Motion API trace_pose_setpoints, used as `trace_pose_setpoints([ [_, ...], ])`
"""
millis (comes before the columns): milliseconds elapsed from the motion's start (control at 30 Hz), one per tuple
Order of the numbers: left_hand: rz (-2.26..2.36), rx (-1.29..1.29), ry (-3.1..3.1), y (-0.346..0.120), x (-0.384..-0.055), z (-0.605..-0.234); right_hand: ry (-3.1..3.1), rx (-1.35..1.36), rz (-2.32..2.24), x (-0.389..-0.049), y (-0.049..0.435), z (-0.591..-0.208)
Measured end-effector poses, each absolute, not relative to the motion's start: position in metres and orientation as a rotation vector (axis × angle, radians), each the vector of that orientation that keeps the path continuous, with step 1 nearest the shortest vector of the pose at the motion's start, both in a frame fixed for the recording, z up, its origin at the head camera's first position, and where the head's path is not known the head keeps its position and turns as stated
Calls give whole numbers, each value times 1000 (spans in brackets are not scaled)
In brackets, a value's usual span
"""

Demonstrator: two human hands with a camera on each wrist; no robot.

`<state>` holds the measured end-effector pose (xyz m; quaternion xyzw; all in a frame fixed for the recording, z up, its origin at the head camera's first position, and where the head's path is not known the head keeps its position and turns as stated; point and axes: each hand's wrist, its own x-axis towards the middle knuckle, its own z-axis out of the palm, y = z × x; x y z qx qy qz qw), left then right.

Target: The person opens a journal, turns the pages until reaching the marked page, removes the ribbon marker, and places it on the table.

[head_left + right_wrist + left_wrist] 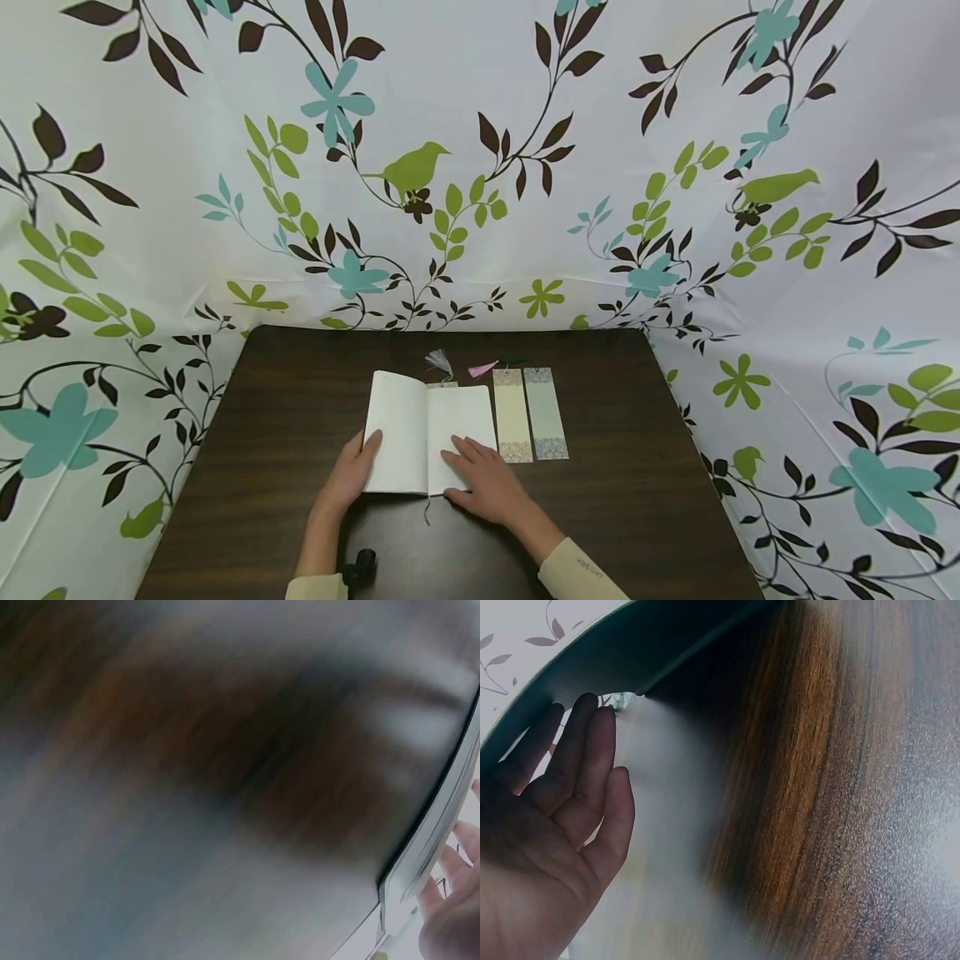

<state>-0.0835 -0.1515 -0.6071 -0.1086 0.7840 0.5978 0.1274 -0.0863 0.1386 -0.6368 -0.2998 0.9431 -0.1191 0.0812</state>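
An open notebook (397, 433) with blank white pages lies before me, a thin ribbon (427, 510) hanging from its lower edge. My left hand (348, 471) grips its left edge, thumb over the page. In the left wrist view, the fingers (600, 750) reach beneath the dark cover (667, 645), which is lifted off the table. Spread fingers of my right hand (487, 483) rest on the right page. From the right wrist view, the page stack (435, 832) shows edge-on beside the fingertips.
Right of the notebook lie a cream bookmark (513, 417) and a pale green bookmark (546, 414). A pink tassel (482, 369) and a grey tassel (438, 361) show behind it. The dark wooden table (630, 500) meets a patterned cloth (480, 208) at the back.
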Motion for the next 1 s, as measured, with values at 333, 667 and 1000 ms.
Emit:
trace_pose_setpoints([
  [333,1737,-324,2279,-154,-85,-614,2739,-897,-360,-93,146,-632],
  [667,1750,-328,2265,-152,-83,-611,2703,-977,-451,-100,151,-624],
  [1000,1747,-331,2261,-154,-84,-613,2859,-1208,-301,-96,150,-632],
])
